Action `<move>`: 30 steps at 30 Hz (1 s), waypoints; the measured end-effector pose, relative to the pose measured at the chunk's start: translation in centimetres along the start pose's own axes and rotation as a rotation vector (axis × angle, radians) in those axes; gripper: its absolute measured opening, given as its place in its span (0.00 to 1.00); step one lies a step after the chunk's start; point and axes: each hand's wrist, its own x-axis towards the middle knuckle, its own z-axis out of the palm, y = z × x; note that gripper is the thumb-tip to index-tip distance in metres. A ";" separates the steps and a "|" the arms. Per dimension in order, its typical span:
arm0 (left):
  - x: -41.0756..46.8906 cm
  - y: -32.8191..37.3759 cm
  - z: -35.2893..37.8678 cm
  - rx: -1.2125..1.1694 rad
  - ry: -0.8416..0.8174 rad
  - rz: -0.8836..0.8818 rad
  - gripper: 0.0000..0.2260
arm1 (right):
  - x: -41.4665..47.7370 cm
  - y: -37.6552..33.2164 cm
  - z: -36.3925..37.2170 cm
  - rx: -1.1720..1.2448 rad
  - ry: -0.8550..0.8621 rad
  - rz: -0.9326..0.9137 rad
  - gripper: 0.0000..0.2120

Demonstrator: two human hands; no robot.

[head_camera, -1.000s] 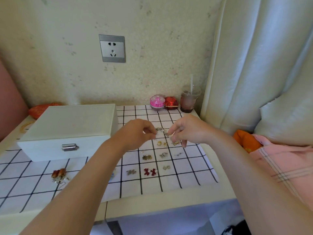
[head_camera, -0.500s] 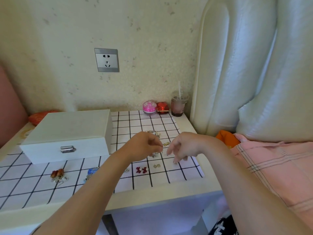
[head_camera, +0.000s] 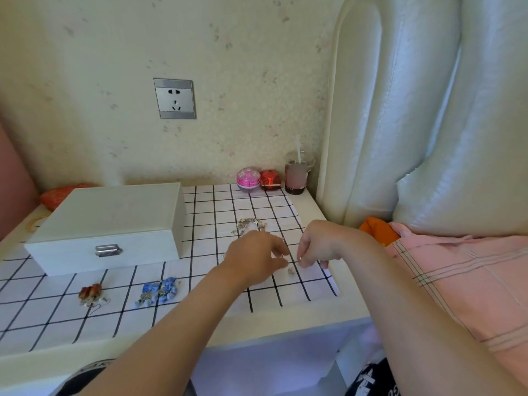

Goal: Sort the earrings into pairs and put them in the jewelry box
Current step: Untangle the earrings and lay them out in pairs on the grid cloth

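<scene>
Jewelry box (head_camera: 108,224): white, rectangular, lid down. Its long axis runs parallel to the near edge of the tabletop (head_camera: 351,295). The silver clasp (head_camera: 108,250) on the front face points at that edge. It stands at the far left of the tabletop.

Loose earrings (head_camera: 250,224): a silvery heap toward the far edge, right of the box and apart from it.

Blue earrings (head_camera: 160,290): a pair lying together in front of the box's right end, long axes running roughly far to near.

Amber earrings (head_camera: 91,292): a pair, touching, left of the blue ones, in front of the clasp.

Small earring (head_camera: 290,271): pale, on the checked cloth (head_camera: 205,201) under the two hands.

Left hand (head_camera: 254,258): over the cloth toward the right edge, fingers curled toward the thumb. There is a tiny glint at the grip, and I cannot tell whether anything is held.

Right hand (head_camera: 317,247): just beside the left, fingertips down. Its grip likewise cannot be told.
</scene>
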 end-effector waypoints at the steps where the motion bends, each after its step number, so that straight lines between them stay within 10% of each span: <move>1: 0.0 0.3 0.5 0.074 0.003 0.033 0.12 | 0.0 0.1 0.1 -0.030 -0.016 0.022 0.10; 19: 0.4 -0.1 -0.4 0.180 -0.077 0.026 0.11 | 1.7 -0.3 1.4 0.000 -0.074 -0.044 0.10; 30: 4.5 -7.1 -4.2 0.006 0.101 -0.139 0.08 | 7.2 -0.5 0.9 0.287 0.457 -0.177 0.08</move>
